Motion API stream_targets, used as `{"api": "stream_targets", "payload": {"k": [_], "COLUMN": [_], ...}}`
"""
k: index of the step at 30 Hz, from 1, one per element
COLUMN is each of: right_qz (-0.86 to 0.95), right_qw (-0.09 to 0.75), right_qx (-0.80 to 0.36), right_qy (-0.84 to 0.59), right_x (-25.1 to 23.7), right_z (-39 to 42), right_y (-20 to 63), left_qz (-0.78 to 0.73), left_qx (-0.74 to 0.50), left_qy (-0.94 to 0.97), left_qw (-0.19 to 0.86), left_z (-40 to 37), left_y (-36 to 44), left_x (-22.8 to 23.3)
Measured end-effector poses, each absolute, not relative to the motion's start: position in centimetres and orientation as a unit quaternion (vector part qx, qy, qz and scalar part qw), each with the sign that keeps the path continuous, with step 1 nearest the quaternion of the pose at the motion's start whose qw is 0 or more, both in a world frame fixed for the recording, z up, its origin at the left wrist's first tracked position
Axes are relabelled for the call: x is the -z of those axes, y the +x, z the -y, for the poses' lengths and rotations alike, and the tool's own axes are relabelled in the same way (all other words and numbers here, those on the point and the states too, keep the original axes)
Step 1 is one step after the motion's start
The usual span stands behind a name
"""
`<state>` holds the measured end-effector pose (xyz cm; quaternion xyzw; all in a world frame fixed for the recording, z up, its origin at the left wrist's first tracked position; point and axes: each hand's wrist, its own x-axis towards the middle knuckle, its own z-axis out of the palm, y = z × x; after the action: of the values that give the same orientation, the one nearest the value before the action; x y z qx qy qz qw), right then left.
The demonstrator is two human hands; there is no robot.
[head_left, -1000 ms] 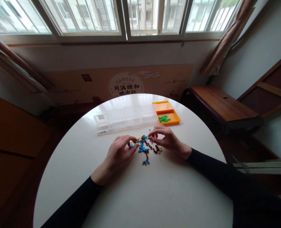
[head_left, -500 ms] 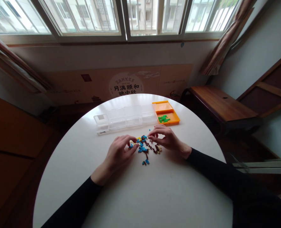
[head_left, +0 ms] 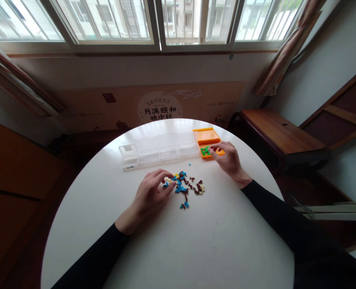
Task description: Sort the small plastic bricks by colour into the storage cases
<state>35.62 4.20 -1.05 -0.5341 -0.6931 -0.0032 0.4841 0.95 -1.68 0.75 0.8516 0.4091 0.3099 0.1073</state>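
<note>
Small bricks (head_left: 184, 188): loose mixed pile (blue, brown, yellow) on the white tabletop (head_left: 178, 241), just right of the left hand (head_left: 152, 192). That grip is pinched shut at the pile's edge; can't tell if a piece is in it. Right hand (head_left: 227, 159) sits over the orange tray (head_left: 206, 136), fingertips together above the green pieces (head_left: 205, 151); held piece not visible. Likely light, stiff, slippery, so pinch by the long sides. Clear compartment box (head_left: 156, 149) lies beyond the left grip.

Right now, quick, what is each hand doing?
Left hand: fingers curled at the pile of small bricks; holding anything, cannot tell.
Right hand: over the orange tray, grip unclear.
</note>
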Motion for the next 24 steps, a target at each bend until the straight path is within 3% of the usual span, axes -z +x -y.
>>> {"api": "stream_targets", "payload": {"k": [7,12,17,24], "right_qz": [0.688,0.773,0.871,0.89], "right_qw": [0.462,0.459,0.376,0.326], "right_qx": [0.011,-0.033,-0.103,-0.065], "right_qy": [-0.559,-0.436,-0.299,-0.311], "right_x": [1.5,0.8,0.3,0.7], "right_z": [-4.8,-2.9,-0.7,-0.4], "right_y": [36.7,33.7,30.2,29.4], "left_qz": [-0.414,-0.415,-0.383,-0.364], "left_qx": [-0.304,-0.304,-0.274,-0.189], "left_qy": [0.852,0.852,0.877,0.91], "left_qw": [0.104,0.1,0.093,0.062], "left_z": [1.7,1.6,1.6,1.5], "left_y": [0.9,0.9,0.9,0.7], "left_x": [-0.6,-0.6,-0.5,-0.3]}}
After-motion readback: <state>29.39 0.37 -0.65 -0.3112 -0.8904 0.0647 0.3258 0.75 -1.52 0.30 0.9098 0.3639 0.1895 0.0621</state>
